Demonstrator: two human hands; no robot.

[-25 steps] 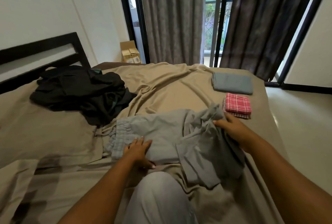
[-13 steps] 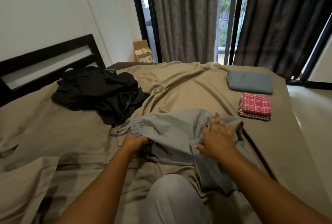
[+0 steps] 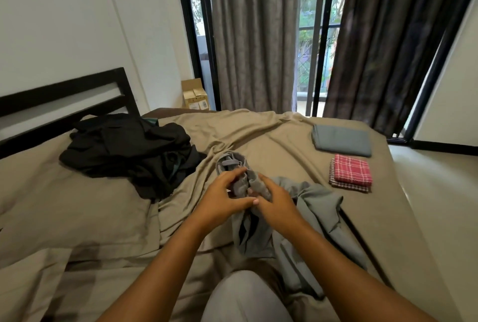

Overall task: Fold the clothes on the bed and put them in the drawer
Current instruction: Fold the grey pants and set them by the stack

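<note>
Both hands meet over the middle of the wide bed with a rumpled tan sheet [image 3: 258, 135], bunching a pale grey cotton garment with an elastic waistband [image 3: 318, 208]. The left hand [image 3: 219, 200] has its grip clenched on the gathered waistband end, thumb lying across the front; the right hand [image 3: 274, 197] likewise grasps the cloth just beside it. The rest of the garment trails down onto the bed's near right side. A crumpled heap of black clothes [image 3: 129, 148] lies at the bed's head end. A folded grey-blue cloth [image 3: 341, 140] and a folded red checked cloth [image 3: 353, 173] rest near the bed's far right corner.
</note>
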